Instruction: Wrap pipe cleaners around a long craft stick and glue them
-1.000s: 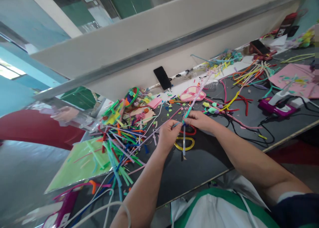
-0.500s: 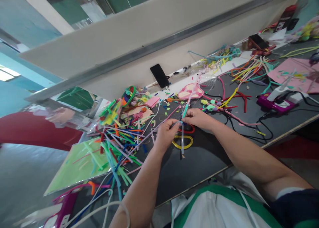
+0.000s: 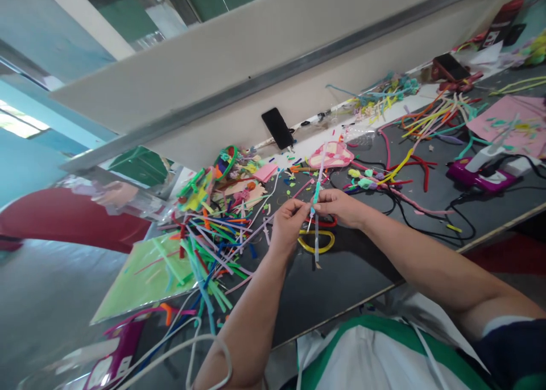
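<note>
"Where is the stem in all this?"

"Near the middle of the frame: the fuzzy stem (image 3: 317,189) slants up and away from the hands, pale lilac at its far end and turquoise close in."

"How do the fingers hold it?"

"Both sets are closed in a pinch. The left hand (image 3: 290,220) grips the lower end, while the right hand (image 3: 341,207) nips the turquoise part just beside it. With the fingertips nearly meeting, I'd guess the short stretch between them is kept steady. Exactly how the fingertips overlap is too small to tell."

"Why leave the scissors (image 3: 318,251) there?"

"Their yellow and red handles lie right below the hands, loops toward the person, so presumably they're quick to pick up."

"And the heap of stems (image 3: 215,248)?"

"Left of centre on the dark counter (image 3: 336,299), near the left forearm. That likely keeps loose pieces within reach while leaving working room in front. A green sheet (image 3: 132,279) lies at its left edge."

"The phone (image 3: 277,128)?"

"Above centre, tilted back against the pale board (image 3: 307,32), probably so the dark screen faces the seat. At the right of the frame, the purple power strip (image 3: 482,177) sits well apart from the hands, perhaps to keep its plugs out of the way."
</note>
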Available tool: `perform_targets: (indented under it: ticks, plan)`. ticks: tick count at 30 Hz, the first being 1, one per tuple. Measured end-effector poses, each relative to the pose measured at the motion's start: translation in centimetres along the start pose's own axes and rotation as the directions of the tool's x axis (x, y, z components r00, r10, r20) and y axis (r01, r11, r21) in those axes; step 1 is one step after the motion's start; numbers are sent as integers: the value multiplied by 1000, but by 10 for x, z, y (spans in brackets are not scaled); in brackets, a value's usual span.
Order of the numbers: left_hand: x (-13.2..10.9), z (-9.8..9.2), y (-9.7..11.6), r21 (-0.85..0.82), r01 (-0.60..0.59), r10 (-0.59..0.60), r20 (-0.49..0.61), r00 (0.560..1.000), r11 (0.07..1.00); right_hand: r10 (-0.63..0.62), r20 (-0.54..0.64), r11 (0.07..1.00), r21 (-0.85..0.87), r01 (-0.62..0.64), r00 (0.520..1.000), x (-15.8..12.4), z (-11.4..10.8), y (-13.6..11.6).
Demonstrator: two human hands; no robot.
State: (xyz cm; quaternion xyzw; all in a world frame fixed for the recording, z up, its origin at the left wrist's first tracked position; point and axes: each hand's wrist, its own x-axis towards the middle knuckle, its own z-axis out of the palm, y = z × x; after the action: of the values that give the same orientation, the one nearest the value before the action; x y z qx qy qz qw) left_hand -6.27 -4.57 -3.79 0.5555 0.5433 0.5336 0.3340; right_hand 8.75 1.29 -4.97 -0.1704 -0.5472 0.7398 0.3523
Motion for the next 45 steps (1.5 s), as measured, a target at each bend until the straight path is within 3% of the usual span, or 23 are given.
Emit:
perform_targets:
  ticks: [2, 5, 8, 10, 13, 16, 20, 26, 34, 38, 45]
  plan:
    - [-3, 5, -1, -68, -25, 20, -73, 997, 997, -1, -15, 994, 107, 2, 1000, -2, 3, -3]
    - [-10, 7, 1, 92, -222, 232, -116, 966, 971, -2, -9, 969, 247, 4, 1000, -5, 7, -10]
    - [-17, 3, 3, 335, -495, 524, 5, 852, 802, 21, 39, 936, 350, -33, 999, -8, 11, -14]
    - [-20, -2, 4, 417, -607, 631, 97, 769, 676, 29, 73, 915, 401, -56, 997, -10, 14, -16]
    - [-21, -10, 4, 508, -662, 710, 131, 692, 551, 45, 106, 893, 441, -88, 993, -11, 17, -16]
    - [-21, -14, 8, 569, -674, 746, 150, 648, 471, 47, 118, 892, 441, -95, 992, -12, 18, -16]
    - [-20, -10, 14, 508, -702, 758, 135, 638, 500, 28, 102, 914, 401, -67, 994, -11, 15, -16]
    - [-21, -5, 21, 429, -692, 734, 93, 673, 580, 15, 74, 933, 356, -40, 997, -9, 12, -17]
    - [-23, -6, 24, 434, -719, 747, 142, 649, 543, 1, 74, 939, 342, -27, 997, -8, 9, -15]
    - [-22, -7, 23, 455, -688, 725, 124, 678, 565, 11, 64, 949, 314, -31, 998, -8, 8, -13]
    - [-18, -10, 24, 404, -699, 710, 154, 688, 590, -49, 56, 982, 187, 38, 997, -5, 6, -12]
